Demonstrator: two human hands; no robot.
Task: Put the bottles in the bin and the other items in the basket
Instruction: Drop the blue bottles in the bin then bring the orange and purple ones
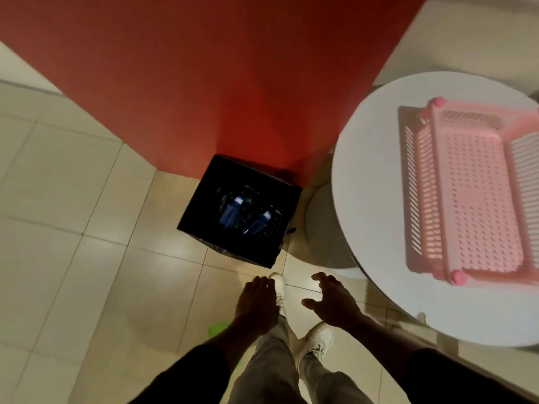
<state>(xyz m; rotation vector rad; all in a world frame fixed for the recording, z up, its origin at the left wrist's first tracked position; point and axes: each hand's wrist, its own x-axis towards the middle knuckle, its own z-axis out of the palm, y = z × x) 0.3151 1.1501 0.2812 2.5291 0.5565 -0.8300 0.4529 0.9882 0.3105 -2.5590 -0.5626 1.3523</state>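
A black square bin (201,196) with a dark liner stands on the tiled floor against a red wall. Two blue bottles lie inside it, one (232,212) to the left and one (258,223) to the right. A pink perforated basket (472,199) rests on the round white table at the right, with nothing visible inside. My left hand (256,304) hangs below the bin, fingers loosely curled, holding nothing. My right hand (332,301) is beside it with fingers spread, also holding nothing.
The round white table (376,170) fills the right side, its white base (323,228) next to the bin. The red wall (204,83) rises behind the bin. My legs and white shoes stand on the floor below. A green scrap (217,328) lies by my left forearm.
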